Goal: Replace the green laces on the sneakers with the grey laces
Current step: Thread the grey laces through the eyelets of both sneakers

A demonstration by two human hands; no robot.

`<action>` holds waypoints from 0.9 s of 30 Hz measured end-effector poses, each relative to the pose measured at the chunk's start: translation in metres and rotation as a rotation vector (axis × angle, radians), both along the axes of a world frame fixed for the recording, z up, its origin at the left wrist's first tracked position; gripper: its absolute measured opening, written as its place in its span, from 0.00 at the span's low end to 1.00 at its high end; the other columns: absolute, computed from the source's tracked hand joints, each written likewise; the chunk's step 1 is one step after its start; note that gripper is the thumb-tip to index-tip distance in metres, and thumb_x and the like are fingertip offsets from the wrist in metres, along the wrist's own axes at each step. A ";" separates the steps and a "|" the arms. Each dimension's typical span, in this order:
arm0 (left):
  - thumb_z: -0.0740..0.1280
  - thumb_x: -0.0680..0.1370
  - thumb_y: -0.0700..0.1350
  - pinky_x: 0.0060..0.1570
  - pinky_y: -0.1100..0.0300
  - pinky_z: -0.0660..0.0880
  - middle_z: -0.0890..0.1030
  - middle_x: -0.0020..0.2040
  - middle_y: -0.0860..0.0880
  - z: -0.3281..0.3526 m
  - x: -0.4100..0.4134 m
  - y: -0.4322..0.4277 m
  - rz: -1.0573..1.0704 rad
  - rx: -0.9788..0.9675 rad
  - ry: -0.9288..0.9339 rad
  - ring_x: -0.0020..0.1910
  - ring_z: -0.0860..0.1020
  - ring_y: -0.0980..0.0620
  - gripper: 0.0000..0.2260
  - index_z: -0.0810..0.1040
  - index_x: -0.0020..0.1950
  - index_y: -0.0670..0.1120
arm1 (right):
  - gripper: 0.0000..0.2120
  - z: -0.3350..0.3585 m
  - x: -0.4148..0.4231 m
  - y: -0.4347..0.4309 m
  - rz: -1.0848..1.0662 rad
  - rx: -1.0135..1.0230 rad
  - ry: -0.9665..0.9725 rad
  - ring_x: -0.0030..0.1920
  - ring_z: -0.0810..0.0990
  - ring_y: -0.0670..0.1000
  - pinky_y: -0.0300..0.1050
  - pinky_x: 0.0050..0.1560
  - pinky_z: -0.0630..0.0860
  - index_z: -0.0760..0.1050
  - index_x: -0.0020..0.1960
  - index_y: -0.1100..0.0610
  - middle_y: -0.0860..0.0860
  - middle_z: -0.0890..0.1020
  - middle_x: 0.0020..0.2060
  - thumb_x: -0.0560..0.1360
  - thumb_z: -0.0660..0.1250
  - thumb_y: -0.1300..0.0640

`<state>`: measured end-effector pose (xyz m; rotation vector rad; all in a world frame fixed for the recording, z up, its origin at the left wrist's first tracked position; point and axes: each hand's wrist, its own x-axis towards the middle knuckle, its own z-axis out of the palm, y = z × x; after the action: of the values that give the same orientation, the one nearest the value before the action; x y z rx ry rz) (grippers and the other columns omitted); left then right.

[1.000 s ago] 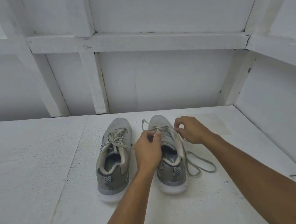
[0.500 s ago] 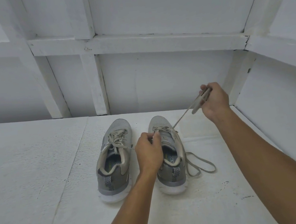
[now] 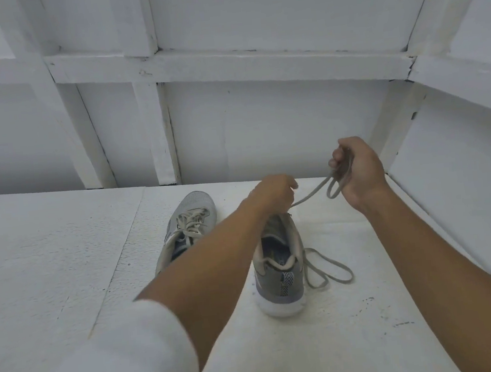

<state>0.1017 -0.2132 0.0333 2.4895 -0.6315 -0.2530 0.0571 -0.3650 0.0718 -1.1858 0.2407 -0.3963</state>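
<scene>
Head view: right hand point(image 3: 358, 171) aloft, grip tight around lace point(image 3: 312, 194); left hand point(image 3: 272, 193), pinch grip on it, above sneaker point(image 3: 280, 273).

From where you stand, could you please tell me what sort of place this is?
Probably a bare, white-painted workspace or booth: a white textured surface, panelled walls with framing battens, and two sneakers on it, with a lace gripped by the right hand.

Single head view, looking forward-down, close over white floor point(image 3: 64, 265), facing wall.
</scene>
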 end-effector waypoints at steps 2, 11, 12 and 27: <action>0.59 0.80 0.38 0.65 0.54 0.70 0.75 0.67 0.49 -0.003 0.007 -0.010 -0.077 0.193 -0.020 0.66 0.72 0.47 0.17 0.75 0.67 0.47 | 0.09 -0.006 -0.010 0.005 0.015 -0.030 -0.010 0.26 0.68 0.48 0.41 0.31 0.65 0.68 0.37 0.54 0.48 0.69 0.24 0.75 0.63 0.60; 0.67 0.74 0.43 0.47 0.52 0.78 0.79 0.50 0.46 -0.002 0.013 -0.020 -0.161 0.615 -0.077 0.46 0.78 0.44 0.02 0.75 0.46 0.46 | 0.13 -0.023 -0.049 0.012 0.222 -0.418 0.019 0.30 0.69 0.51 0.46 0.36 0.67 0.78 0.35 0.58 0.53 0.71 0.26 0.77 0.63 0.64; 0.68 0.74 0.44 0.45 0.52 0.78 0.79 0.49 0.48 -0.003 0.014 -0.022 -0.168 0.632 -0.080 0.45 0.78 0.45 0.04 0.77 0.47 0.47 | 0.12 -0.023 -0.052 0.012 0.254 -0.469 0.034 0.31 0.71 0.52 0.47 0.37 0.69 0.79 0.35 0.58 0.53 0.73 0.27 0.76 0.64 0.63; 0.65 0.77 0.38 0.44 0.57 0.68 0.80 0.43 0.49 0.066 0.006 0.017 -0.162 -0.436 0.274 0.46 0.76 0.51 0.05 0.73 0.43 0.47 | 0.18 -0.002 -0.035 -0.005 0.242 -0.774 0.318 0.32 0.75 0.50 0.45 0.34 0.72 0.70 0.62 0.50 0.55 0.78 0.38 0.75 0.69 0.59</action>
<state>0.1081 -0.1963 0.0988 1.9487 -0.6884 -0.4558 0.0223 -0.3697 0.0701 -2.0207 0.2182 -0.0724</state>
